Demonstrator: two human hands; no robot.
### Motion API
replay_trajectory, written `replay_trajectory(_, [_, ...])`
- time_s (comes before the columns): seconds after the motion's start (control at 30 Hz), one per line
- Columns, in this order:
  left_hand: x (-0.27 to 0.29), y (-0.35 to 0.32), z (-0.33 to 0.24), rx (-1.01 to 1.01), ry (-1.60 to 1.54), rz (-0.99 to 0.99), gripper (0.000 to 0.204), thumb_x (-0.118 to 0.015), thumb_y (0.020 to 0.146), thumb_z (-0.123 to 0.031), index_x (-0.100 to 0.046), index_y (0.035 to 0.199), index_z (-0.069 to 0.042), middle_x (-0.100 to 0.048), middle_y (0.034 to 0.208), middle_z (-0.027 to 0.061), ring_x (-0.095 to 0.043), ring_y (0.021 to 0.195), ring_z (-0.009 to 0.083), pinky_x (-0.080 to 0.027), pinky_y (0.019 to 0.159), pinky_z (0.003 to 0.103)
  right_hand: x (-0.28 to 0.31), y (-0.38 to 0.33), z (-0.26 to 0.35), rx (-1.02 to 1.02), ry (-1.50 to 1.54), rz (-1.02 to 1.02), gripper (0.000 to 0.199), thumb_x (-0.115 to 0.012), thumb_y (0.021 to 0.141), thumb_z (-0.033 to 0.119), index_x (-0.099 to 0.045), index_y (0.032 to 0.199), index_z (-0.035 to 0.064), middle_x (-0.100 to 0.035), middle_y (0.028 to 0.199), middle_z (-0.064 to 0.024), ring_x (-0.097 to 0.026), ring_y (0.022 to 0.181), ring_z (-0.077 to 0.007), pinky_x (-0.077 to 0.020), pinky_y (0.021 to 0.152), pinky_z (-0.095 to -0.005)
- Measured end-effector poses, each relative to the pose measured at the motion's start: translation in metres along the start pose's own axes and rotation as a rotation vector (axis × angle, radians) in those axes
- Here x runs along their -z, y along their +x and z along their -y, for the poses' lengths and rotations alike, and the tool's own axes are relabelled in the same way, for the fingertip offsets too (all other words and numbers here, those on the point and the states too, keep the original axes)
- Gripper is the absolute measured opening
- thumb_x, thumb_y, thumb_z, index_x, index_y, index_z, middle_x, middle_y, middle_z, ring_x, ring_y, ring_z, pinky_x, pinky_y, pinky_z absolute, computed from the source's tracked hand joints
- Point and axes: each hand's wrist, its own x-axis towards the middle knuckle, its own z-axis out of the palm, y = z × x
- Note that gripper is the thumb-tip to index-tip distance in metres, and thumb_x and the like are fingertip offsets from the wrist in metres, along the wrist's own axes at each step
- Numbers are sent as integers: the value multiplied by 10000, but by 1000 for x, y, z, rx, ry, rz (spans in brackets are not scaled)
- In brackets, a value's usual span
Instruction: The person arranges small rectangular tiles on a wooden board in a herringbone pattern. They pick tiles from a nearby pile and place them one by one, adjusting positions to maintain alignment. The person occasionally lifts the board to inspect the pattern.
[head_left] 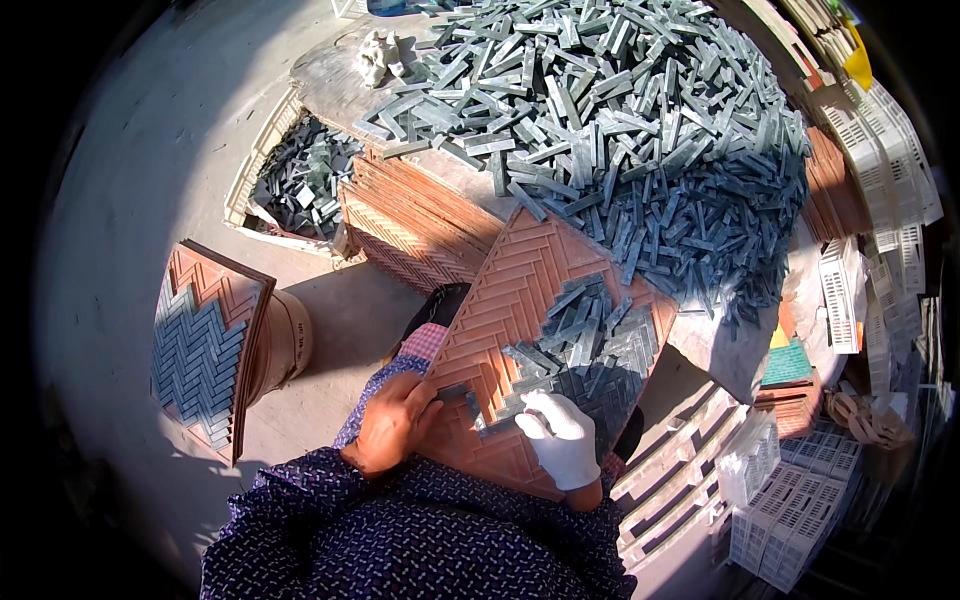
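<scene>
Here, ridged terracotta herringbone tray [520, 290] rested tilted on the lap, partly filled with grey stone strips [585, 345], bare left hand [392, 422] gripped its lower edge, gloved right hand [560, 437] pinched a strip — fingertips hidden, loose heap [620, 120] behind.

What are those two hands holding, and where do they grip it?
The bare left hand grips the lower left edge of the orange herringbone tray. The gloved right hand presses on grey stone strips in it; whether it pinches one cannot be told.

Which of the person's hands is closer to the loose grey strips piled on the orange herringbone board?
Right. The gloved right hand sits just below the loose grey strips, at their edge; the bare left hand rests farther off, at the orange herringbone board's lower left.
</scene>
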Motion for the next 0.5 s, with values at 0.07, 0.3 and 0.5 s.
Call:
replay_trajectory(0.07, [-3, 3, 1, -36, 4, -1, 184, -685, 705, -54, -569, 844, -18, -536, 789, 136, -561, 757, 339, -468, 660, 403, -1, 1, -2, 21, -26, -41, 221, -697, 769, 76, -632, 972, 17, -652, 876, -117, -655, 766, -239, -522, 671, -314])
replay_trajectory(0.3, [-4, 10, 0, -104, -2, 30, 138, -659, 731, -56, -551, 809, -20, -534, 800, 139, -555, 766, 336, -463, 648, 406, -2, 18, -6, 66, -335, -162, 213, -676, 796, 158, -611, 983, 79, -632, 942, -109, -632, 849, -300, -523, 721, -365])
replay_trajectory(0.5, [7, 26, 4, -80, -30, 99, 169, -673, 735, -39, -621, 897, -41, -578, 874, 116, -580, 801, 324, -482, 666, 389, -2, 34, -9, 61, -565, -62, 227, -657, 780, 143, -570, 986, 104, -594, 915, -89, -615, 861, -280, -516, 715, -372])
